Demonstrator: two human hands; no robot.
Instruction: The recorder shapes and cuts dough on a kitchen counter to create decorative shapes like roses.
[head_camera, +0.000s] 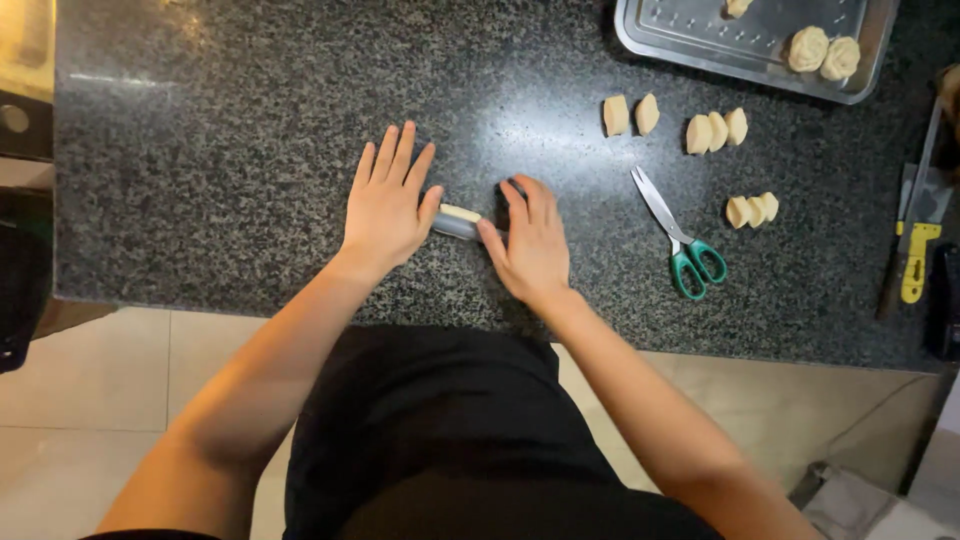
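A small grey rolling pin (458, 224) lies flat on the dark speckled counter (230, 150), right in front of me and near its front edge. A little piece of pale dough (461, 212) shows at the pin, just on its far side, between my two hands. I cannot tell how much of the dough is hidden.

My left hand (388, 205) lies flat and open on the counter, with the fingers stretched out and close together, pointing away from me. My left thumb touches the left end of the pin. My right hand (530, 240) lies over the right end of the pin. Its fingers are bent a little and press down on top. It is not wrapped tight around the pin.

To the right of my right hand lie scissors (680, 238) with green handles and silver blades, shut, handles toward me. Past them are small cut dough pieces (752, 210) in little groups: three near the scissors and more (716, 131) farther back. At the top right stands a silver baking tray (700, 30) with round shaped dough buns (823, 52) in it. At the far right edge lies a tool with a yellow handle (918, 255).
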